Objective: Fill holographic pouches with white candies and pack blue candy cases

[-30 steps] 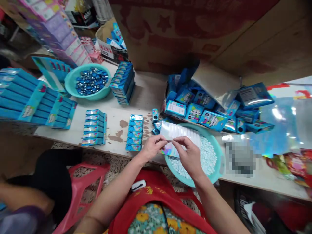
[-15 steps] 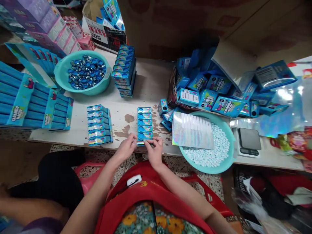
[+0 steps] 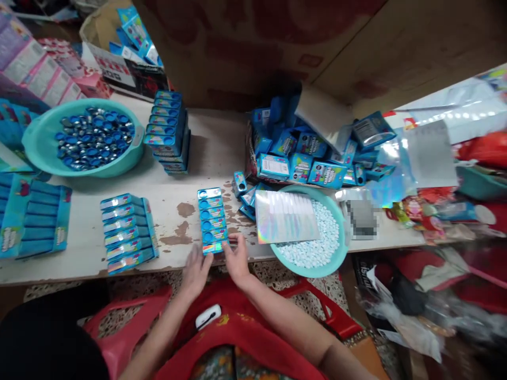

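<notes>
A short row of small blue candy boxes (image 3: 212, 215) stands at the table's front edge, their ends with round cut-outs facing up. The nearest box (image 3: 213, 247) has a shiny, rainbow-like top strip. My left hand (image 3: 196, 272) is just left of this box, open, its fingers stretched and slightly blurred; I see nothing in it. On the other side, my right hand (image 3: 236, 259) has its thumb at the box's right corner. Its other fingers are bent loosely beside the row, apart from the thumb, with nothing visible between them.
On the left are another box row (image 3: 127, 232), a box stack (image 3: 168, 132) and a turquoise basin (image 3: 137, 150) of small blue-and-silver tins. To the right, a silvery sheet (image 3: 285, 216) lies across a basin (image 3: 344, 237) of white candies. Behind are piled blue boxes (image 3: 301, 163).
My left hand has released the nearest box and drawn back to its left. My right hand stays by the box's right corner. The camera view has shifted to the right.
</notes>
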